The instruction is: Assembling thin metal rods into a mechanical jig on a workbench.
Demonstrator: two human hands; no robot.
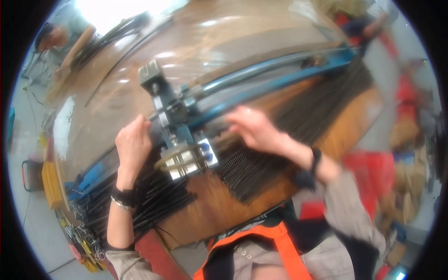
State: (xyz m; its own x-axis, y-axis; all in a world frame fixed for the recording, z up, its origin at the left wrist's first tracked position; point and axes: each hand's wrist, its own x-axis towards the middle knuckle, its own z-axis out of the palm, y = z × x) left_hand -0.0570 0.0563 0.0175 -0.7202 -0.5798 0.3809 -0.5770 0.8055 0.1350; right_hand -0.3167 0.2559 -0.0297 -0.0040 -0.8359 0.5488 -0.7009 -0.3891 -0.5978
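Observation:
A metal clamping fixture (pixel 175 114) with a square grey block on top is mounted at the end of a long blue rail (pixel 280 86). Close against the fixture's left side, my left hand (pixel 133 142) is closed, its fingertips pinched beside a thin bar; what lies in them is hidden. My right hand (pixel 254 128) hovers right of the fixture over the rail's near side, fingers bent and smeared by motion. Below the fixture sit silver valve blocks (pixel 186 163) with a looped hose and blue buttons. Many long dark coiled springs (pixel 289 135) lie under my right forearm.
Black rods or tubes (pixel 144 200) are piled at the lower left of the wooden table (pixel 210 205). A yellow box (pixel 51 184) and hand tools (pixel 79 242) line the left edge. Another person (pixel 56 46) works at the far left; red crates (pixel 368 172) stand at right.

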